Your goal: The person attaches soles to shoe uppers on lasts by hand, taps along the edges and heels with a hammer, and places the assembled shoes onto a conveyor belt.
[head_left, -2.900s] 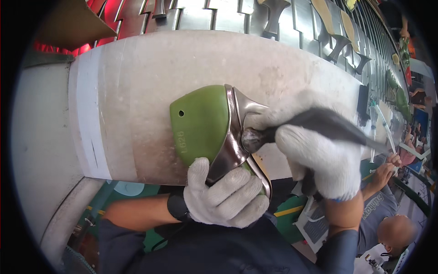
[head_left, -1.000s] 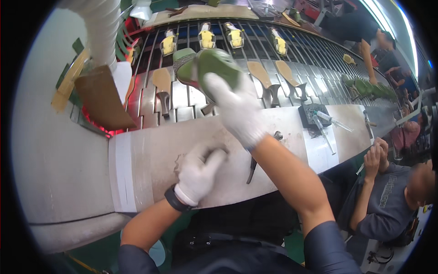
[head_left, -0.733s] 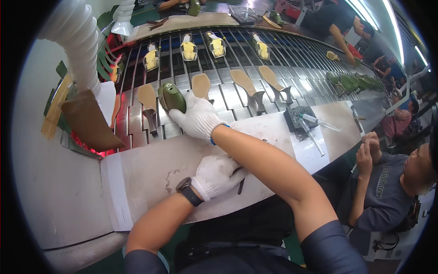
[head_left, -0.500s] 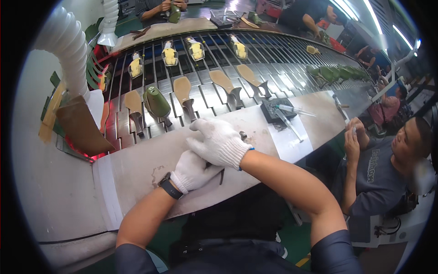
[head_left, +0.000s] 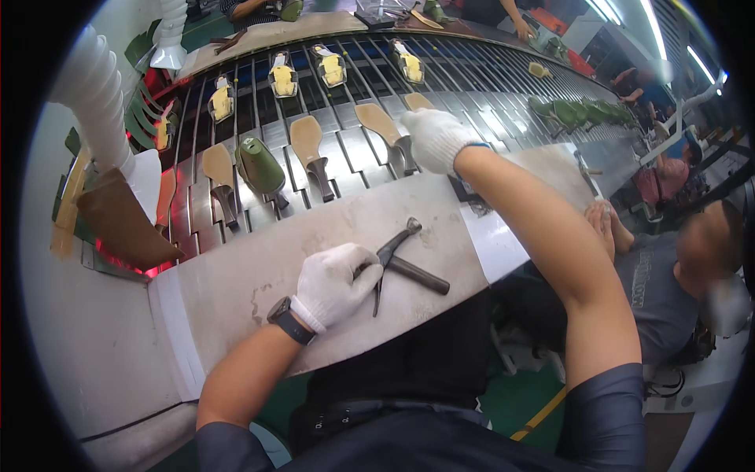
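My left hand point(head_left: 336, 285), in a white knit glove with a dark watch on the wrist, rests on the near worktop. Its curled thumb and fingers meet at the head of a cobbler's hammer point(head_left: 421, 275) with a dark handle, lying on the worktop. Stretched forward, my gloved right hand point(head_left: 440, 141) is over the rightmost tan high-heeled sole point(head_left: 418, 101) on the slatted conveyor. Only that sole's far end shows; my fingers are hidden. Other tan soles with dark heels, such as the nearest one point(head_left: 377, 124), stand left of it beside a green shoe upper point(head_left: 261, 169).
Several yellow-filled shoe pieces point(head_left: 283, 77) lie farther back on the conveyor. Green uppers point(head_left: 582, 114) stand in a row at right. A white ribbed hose point(head_left: 94, 94) hangs at left. A black block point(head_left: 470, 193) is partly behind my right arm. A co-worker point(head_left: 668, 291) is close on the right.
My right hand has left my left hand and moved forward and right to the rightmost sole. The hammer, mostly covered before, now shows on the worktop. The view has shifted slightly.
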The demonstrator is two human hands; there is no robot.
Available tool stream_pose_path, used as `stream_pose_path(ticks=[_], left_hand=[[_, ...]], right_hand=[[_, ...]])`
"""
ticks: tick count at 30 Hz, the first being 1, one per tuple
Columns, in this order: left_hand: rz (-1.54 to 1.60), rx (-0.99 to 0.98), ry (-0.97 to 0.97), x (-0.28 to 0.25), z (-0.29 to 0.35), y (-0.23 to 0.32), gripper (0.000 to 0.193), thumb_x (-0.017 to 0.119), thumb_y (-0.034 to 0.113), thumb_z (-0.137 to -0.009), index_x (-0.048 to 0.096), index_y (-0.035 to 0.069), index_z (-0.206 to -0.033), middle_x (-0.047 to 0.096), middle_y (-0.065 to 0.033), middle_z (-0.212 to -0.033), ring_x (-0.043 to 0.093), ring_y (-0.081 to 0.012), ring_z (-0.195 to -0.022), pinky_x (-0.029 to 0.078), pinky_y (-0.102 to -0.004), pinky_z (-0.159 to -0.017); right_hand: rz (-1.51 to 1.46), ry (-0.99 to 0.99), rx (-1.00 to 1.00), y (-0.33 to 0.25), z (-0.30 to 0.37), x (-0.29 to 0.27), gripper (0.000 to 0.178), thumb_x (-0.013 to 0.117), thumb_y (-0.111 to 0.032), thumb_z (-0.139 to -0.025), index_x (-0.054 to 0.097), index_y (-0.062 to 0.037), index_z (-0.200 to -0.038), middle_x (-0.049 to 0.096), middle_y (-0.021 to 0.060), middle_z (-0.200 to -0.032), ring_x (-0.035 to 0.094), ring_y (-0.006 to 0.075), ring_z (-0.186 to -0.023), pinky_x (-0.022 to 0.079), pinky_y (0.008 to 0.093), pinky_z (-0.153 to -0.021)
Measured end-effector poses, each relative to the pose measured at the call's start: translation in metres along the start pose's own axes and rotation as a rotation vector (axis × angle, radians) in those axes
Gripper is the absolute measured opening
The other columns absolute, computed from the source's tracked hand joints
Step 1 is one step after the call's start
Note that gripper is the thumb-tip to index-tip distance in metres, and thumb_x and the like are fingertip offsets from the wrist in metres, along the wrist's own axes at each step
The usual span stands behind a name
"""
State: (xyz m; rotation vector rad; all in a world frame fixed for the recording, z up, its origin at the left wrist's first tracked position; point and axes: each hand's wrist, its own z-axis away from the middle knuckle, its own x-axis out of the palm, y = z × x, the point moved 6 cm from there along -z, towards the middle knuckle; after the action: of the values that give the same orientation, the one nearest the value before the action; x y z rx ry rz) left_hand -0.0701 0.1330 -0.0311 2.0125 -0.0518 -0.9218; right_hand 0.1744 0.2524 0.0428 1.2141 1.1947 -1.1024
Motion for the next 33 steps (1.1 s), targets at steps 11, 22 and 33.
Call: stream_pose_path(ticks=[11, 22, 33], left_hand=[[0.038, -0.025, -0.084, -0.017, 0.005, -0.018, 0.016, 0.087, 0.015, -0.084, 0.078, 0.010, -0.096, 0.076, -0.0101, -0.086, 0.075, -0.0312, -0.078, 0.060, -0.0423, -0.069], [0.080, -0.021, -0.140, -0.011, -0.011, -0.009, 0.032, 0.088, 0.018, -0.085, 0.076, 0.008, -0.112, 0.078, -0.0119, -0.098, 0.075, -0.0318, -0.085, 0.060, -0.0428, -0.073], [0.080, -0.063, -0.128, -0.026, -0.029, -0.015, 0.027, 0.088, 0.020, -0.083, 0.078, 0.010, -0.106, 0.075, -0.0067, -0.092, 0.071, -0.0260, -0.076, 0.055, -0.0393, -0.063]], right_hand=[[0.064, -0.220, 0.529, 0.142, -0.159, 0.143, 0.042, 0.065, -0.022, -0.100, 0.077, -0.0006, -0.135, 0.071, 0.0248, -0.146, 0.071, 0.0367, -0.134, 0.061, 0.0475, -0.108], [-0.118, 0.241, 0.612, 0.217, -0.234, 0.066, 0.071, 0.071, -0.060, -0.099, 0.064, -0.0007, -0.138, 0.075, 0.0258, -0.135, 0.074, 0.0409, -0.126, 0.059, 0.0505, -0.107], [0.035, 0.076, 0.672, 0.193, -0.327, 0.110, 0.065, 0.074, -0.035, -0.096, 0.052, -0.0092, -0.151, 0.064, 0.0264, -0.148, 0.065, 0.0434, -0.137, 0.054, 0.0524, -0.114]])
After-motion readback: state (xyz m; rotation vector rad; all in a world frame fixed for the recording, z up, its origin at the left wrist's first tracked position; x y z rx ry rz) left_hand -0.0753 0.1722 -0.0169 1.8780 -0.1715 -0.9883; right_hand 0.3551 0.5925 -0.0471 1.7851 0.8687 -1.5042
